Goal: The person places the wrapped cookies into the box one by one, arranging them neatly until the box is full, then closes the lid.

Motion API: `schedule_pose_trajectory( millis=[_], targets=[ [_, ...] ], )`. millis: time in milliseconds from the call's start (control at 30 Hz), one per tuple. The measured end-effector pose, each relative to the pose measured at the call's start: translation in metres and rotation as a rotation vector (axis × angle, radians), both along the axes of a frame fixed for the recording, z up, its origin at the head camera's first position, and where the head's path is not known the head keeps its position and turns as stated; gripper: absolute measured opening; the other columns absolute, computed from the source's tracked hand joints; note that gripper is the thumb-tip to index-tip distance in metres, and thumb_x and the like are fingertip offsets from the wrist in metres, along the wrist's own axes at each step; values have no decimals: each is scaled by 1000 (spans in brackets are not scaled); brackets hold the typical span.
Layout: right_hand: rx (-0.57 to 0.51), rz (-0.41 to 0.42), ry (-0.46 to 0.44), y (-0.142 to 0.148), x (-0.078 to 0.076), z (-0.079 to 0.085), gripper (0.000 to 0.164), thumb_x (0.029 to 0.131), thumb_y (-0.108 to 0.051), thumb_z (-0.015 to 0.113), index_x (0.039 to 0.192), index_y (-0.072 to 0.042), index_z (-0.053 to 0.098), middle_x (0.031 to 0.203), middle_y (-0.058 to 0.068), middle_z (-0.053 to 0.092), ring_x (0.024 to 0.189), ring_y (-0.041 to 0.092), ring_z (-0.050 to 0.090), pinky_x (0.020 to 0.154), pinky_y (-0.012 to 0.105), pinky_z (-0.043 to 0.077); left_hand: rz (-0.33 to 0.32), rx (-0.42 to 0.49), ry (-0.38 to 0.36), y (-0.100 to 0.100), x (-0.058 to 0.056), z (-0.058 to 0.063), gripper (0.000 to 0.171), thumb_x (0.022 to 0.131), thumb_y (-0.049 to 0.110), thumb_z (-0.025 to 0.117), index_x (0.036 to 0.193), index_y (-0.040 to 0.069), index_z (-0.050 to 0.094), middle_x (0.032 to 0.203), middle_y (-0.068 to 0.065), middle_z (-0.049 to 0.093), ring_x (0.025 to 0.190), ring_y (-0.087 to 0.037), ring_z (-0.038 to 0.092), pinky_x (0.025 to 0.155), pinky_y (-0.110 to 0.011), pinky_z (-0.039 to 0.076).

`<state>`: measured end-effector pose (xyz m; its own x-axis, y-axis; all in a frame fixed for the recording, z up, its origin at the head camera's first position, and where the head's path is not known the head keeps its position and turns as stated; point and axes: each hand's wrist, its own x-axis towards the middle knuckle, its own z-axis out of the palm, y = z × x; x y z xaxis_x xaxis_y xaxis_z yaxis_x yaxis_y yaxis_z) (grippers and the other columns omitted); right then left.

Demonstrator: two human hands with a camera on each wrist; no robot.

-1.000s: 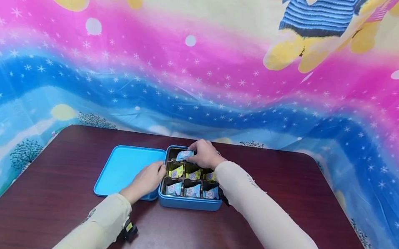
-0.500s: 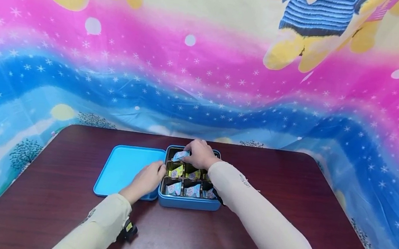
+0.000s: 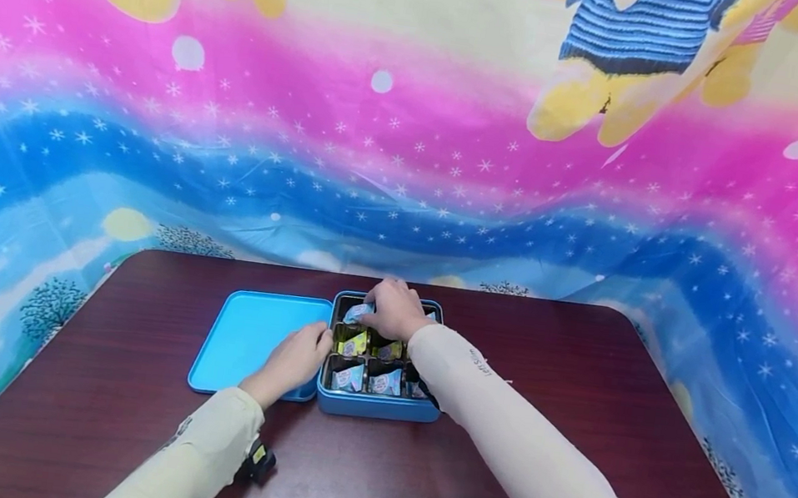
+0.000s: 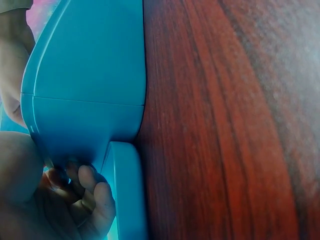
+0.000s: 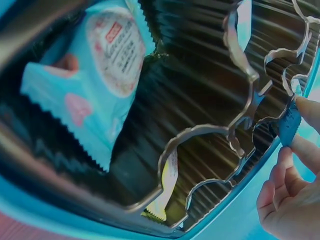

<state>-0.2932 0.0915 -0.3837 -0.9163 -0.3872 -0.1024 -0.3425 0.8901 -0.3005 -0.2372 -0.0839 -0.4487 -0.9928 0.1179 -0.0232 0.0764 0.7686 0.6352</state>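
Note:
A blue rectangular box (image 3: 378, 408) with a dark divided tray stands mid-table. In its back left compartment my right hand (image 3: 394, 309) pinches a blue-wrapped candy (image 3: 358, 313); the right wrist view shows this candy (image 5: 289, 125) between thumb and fingertips at the tray's far corner. My left hand (image 3: 291, 359) holds the box's left side, thumb at the rim and curled fingers (image 4: 103, 200) against the wall. Yellow-wrapped candies (image 3: 353, 344) fill the middle row, blue-wrapped ones (image 3: 385, 381) the front row. My right hand and sleeve hide part of the back row and the right column.
The blue lid (image 3: 243, 338) lies just left of the box, partly under my left hand. Beneath both is a dark red-brown wooden table (image 3: 354, 479). A printed cloth (image 3: 411, 158) hangs close behind the table and along its sides.
My right hand has moved slightly left and lower with the blue-wrapped candy, into the back left compartment. The left hand keeps its place at the box.

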Motion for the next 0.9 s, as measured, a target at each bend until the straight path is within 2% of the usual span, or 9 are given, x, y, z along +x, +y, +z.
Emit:
schedule_pose_trajectory(
  millis=[200, 367, 533, 700, 900],
  targets=[
    [-1, 7, -45, 0, 0, -2, 40, 97, -32, 69, 131, -11, 67, 141, 8, 58, 131, 30, 50, 110, 47, 41, -3, 11, -8, 1, 0, 0, 33, 108, 29, 38, 82, 13, 49, 70, -5, 47, 58, -19, 44, 56, -33, 35],
    [5, 4, -52, 0, 0, -4, 39, 98, -33, 67, 131, -12, 67, 142, 8, 57, 132, 30, 49, 111, 47, 40, -8, 13, -10, 0, -1, 0, 32, 108, 29, 38, 83, 13, 49, 70, -5, 47, 57, -19, 44, 55, -32, 35],
    [-25, 14, -35, 0, 0, -4, 38, 98, -32, 67, 130, -11, 68, 138, 6, 63, 129, 29, 55, 107, 46, 45, -13, 4, -3, 0, -1, 0, 31, 108, 28, 39, 83, 13, 50, 71, -5, 47, 60, -19, 45, 57, -32, 35],
    [-70, 22, -31, 2, -1, -2, 37, 99, -30, 66, 129, -10, 69, 132, 6, 69, 117, 26, 65, 98, 43, 53, -20, -9, 0, -1, -2, -2, 30, 108, 27, 39, 84, 13, 51, 72, -6, 48, 62, -20, 45, 59, -33, 36],
    [-107, 34, -31, 5, 0, -2, 36, 99, -29, 66, 128, -9, 69, 127, 7, 71, 111, 25, 68, 95, 42, 54, -19, -2, -7, -1, 0, -1, 30, 108, 27, 39, 84, 12, 50, 72, -6, 48, 61, -20, 45, 58, -33, 36]
  ],
)
